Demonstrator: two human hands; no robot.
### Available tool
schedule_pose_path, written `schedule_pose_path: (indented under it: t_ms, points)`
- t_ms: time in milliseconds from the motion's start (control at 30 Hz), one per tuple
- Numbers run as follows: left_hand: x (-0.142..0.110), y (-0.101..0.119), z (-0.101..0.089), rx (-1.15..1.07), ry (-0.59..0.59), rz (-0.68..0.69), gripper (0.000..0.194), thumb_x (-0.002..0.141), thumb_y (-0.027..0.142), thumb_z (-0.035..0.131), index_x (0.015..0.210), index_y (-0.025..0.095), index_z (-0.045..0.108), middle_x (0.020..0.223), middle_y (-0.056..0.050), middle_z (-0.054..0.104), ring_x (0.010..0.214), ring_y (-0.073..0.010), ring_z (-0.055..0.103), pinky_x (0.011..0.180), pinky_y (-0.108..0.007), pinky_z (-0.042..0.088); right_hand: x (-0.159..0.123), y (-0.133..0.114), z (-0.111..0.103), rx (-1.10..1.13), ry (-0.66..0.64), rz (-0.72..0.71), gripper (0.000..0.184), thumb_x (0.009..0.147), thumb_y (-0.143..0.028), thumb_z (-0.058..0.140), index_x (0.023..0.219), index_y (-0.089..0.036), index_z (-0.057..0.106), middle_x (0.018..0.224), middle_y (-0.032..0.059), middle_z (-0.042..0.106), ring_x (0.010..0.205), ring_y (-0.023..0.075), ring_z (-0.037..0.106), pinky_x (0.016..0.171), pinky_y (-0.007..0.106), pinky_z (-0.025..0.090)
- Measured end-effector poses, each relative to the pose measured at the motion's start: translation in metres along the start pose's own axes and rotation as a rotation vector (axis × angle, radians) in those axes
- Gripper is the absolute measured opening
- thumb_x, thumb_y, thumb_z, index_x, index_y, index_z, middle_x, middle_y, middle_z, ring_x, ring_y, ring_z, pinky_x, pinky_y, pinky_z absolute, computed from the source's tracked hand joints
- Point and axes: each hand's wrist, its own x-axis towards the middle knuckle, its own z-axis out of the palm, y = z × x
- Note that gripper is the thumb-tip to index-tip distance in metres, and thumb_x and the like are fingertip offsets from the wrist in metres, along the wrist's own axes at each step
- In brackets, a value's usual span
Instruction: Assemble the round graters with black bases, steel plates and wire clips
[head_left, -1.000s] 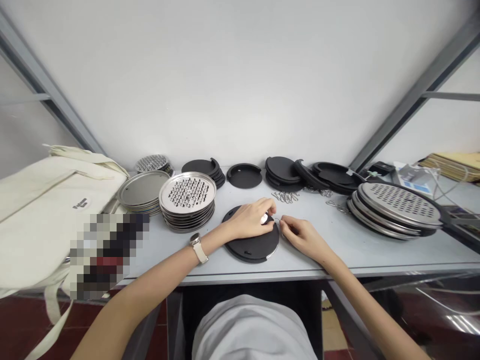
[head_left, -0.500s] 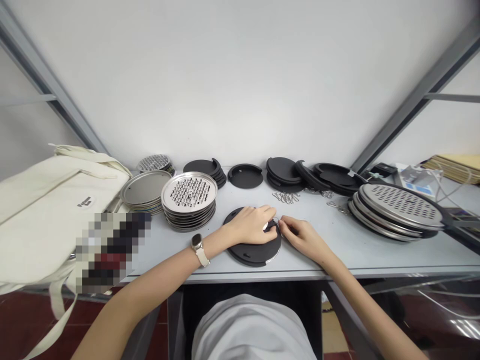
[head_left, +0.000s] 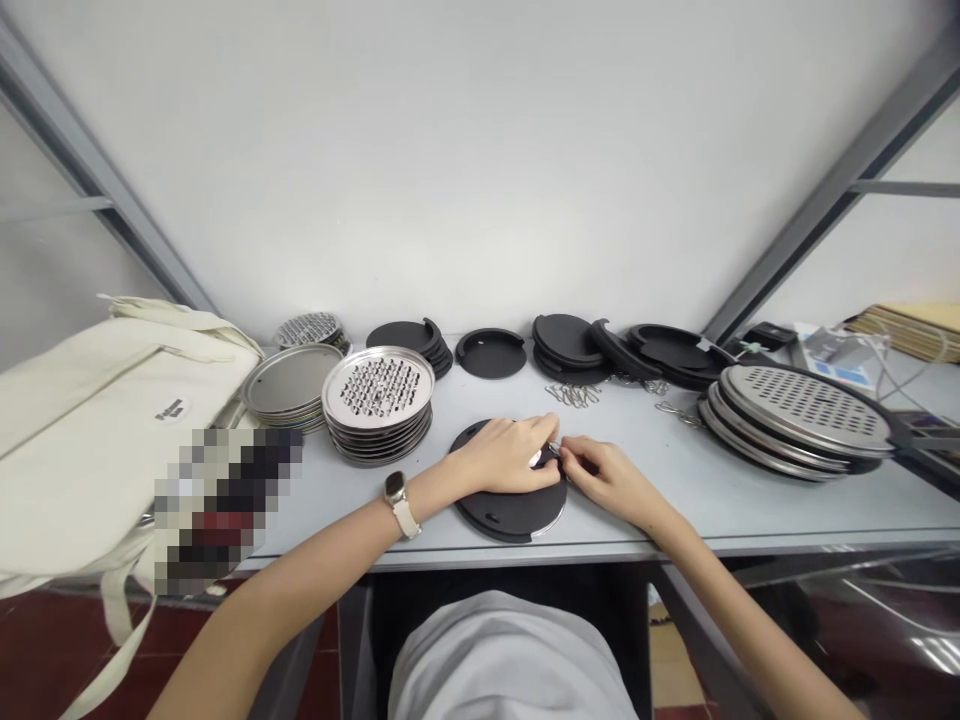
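Far left of the person's left hand [head_left: 506,455] slumps a cream canvas tote bag [head_left: 97,420], partly blurred out. Nearer that hand, beyond its wrist with a wristwatch [head_left: 396,490], sit a stack of plain steel discs [head_left: 291,378] and a taller stack of perforated steel grater plates [head_left: 379,388], with another perforated stack [head_left: 309,329] behind them.

The left hand lies curled on 1 flat black disc [head_left: 510,518], its fingers closed over a small white piece [head_left: 535,459], and that disc rests on the table [head_left: 675,510] directly under the palm. Touching those fingers, the right hand [head_left: 607,480] is pinched shut on a small metal clip [head_left: 553,451] at the disc's edge.

Ahead of both hands runs a row of black discs, some stacked [head_left: 568,340], with a loose heap of wire clips [head_left: 574,396] just beyond the fingers. Well right of the right hand, large perforated steel plates [head_left: 806,415] lie in a leaning stack.
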Motion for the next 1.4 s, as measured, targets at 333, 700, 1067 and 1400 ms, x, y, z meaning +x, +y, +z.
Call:
schedule_pose_path:
  t_ms: [333,700,1067,1400]
  points:
    - [0.0005,-0.0003,0.0007,0.032,-0.003,0.034,0.018,0.084,0.034,0.047,0.096,0.02,0.048,0.098,-0.003,0.059,0.077,-0.0183,0.059,0.063,-0.029,0.042,-0.0004,0.0007,0.0011,0.0,-0.003,0.025,0.029,0.089,-0.027,0.038,0.061,-0.02,0.037,0.059,-0.0019,0.045,0.057,0.0132,0.043,0.056,0.026,0.034]
    - [0.0008,0.0005,-0.0028,0.043,-0.039,0.061,0.018,0.085,0.034,0.045,0.096,0.02,0.047,0.097,-0.004,0.056,0.074,-0.018,0.058,0.064,-0.03,0.043,-0.0008,-0.0004,0.0024,0.044,0.011,0.033,0.031,0.088,-0.024,0.041,0.058,-0.019,0.041,0.061,0.0,0.049,0.059,0.0138,0.046,0.057,0.027,0.038]
    - [0.0005,-0.0001,-0.0005,0.081,-0.025,0.079,0.018,0.086,0.034,0.045,0.096,0.019,0.047,0.095,-0.004,0.057,0.071,-0.0185,0.059,0.061,-0.03,0.042,-0.0016,-0.0031,0.0004,0.033,-0.004,0.026,0.032,0.091,-0.026,0.039,0.06,-0.019,0.043,0.063,0.0002,0.052,0.059,0.014,0.047,0.059,0.027,0.038]
    - [0.0007,-0.0004,0.0007,0.072,-0.006,0.088,0.017,0.086,0.034,0.044,0.094,0.019,0.047,0.093,-0.003,0.056,0.068,-0.0178,0.058,0.058,-0.03,0.041,-0.0004,-0.0017,0.001,0.021,-0.006,0.03,0.034,0.092,-0.029,0.038,0.059,-0.019,0.041,0.061,-0.0002,0.05,0.058,0.0138,0.046,0.058,0.027,0.038]
